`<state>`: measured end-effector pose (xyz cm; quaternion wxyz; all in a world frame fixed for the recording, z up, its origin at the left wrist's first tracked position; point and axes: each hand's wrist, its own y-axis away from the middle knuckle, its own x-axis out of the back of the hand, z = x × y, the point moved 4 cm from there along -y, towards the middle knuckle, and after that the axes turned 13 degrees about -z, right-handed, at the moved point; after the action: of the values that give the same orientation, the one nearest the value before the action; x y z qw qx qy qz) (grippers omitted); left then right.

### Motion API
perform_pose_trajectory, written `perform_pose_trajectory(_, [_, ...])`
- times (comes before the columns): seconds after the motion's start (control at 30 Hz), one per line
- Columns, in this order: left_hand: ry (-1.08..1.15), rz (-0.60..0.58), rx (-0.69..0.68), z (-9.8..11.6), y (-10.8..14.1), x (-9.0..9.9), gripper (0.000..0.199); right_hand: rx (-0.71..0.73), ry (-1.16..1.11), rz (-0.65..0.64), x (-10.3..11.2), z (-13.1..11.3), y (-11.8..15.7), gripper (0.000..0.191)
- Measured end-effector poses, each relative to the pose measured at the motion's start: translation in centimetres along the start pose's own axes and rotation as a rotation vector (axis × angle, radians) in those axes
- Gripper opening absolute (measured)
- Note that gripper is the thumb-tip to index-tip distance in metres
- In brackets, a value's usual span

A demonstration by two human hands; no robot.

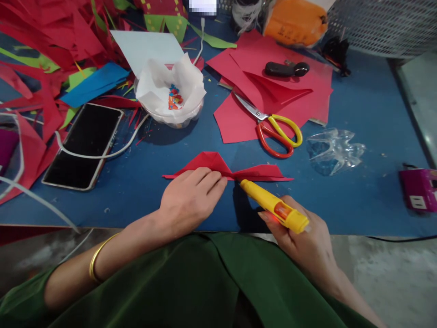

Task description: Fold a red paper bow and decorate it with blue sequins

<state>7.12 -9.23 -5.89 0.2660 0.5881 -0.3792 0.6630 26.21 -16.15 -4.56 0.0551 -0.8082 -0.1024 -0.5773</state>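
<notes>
A folded red paper piece (261, 172), narrow with two raised peaks, lies near the table's front edge. My left hand (191, 196) is over its left half, fingers together and bent down on the paper, holding it against the table. The thumb is hidden. In my right hand (307, 232) is a yellow glue gun (261, 196), its nozzle at the paper's pinched middle. An orange-red glow shows by the fingers. Beyond the paper lie scissors (266, 120) with one red and one yellow handle, partly on red paper sheets (235, 118).
A paper-lined plastic bowl (194, 111) holds coloured scraps. A phone (83, 146) lies at left under a white cable (133, 146), near piled red strips (51, 36). To the right are a clear plastic piece (336, 150) and a purple box (418, 189). A black-handled tool (283, 69) rests on the sheets.
</notes>
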Motion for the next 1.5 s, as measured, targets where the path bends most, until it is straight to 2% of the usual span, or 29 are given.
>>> perform_pose_trajectory(0.4, [-0.016, -0.004, 0.012, 0.1, 0.1, 0.1, 0.027, 0.007, 0.012, -0.030, -0.6, -0.4, -0.3, 0.037])
perform_pose_trajectory(0.77, [0.011, -0.008, 0.006, 0.0, 0.2, 0.0, 0.028, -0.041, 0.029, -0.014, 0.1, 0.1, 0.2, 0.036])
perform_pose_trajectory(0.9, [0.032, -0.014, 0.030, -0.2, 0.2, -0.1, 0.022, -0.094, -0.075, 0.029, 0.5, 0.9, 1.2, 0.030])
perform_pose_trajectory(1.03, [0.039, -0.029, 0.049, -0.4, 0.0, -0.4, 0.018, -0.099, -0.249, 0.070, 0.7, 1.6, 2.3, 0.017])
perform_pose_trajectory(1.13, [0.062, -0.031, 0.067, -0.8, -0.4, -0.5, 0.017, -0.101, -0.299, 0.105, 0.7, 2.2, 2.7, 0.012])
perform_pose_trajectory(1.37, [0.164, 0.001, 0.123, -1.7, -1.1, -0.4, 0.020, -0.129, -0.359, 0.164, 0.5, 3.2, 2.5, 0.016])
perform_pose_trajectory(1.5, [0.202, -0.038, 0.202, -2.0, -1.2, -0.5, 0.011, -0.157, -0.385, 0.180, 1.2, 3.8, 2.5, 0.017])
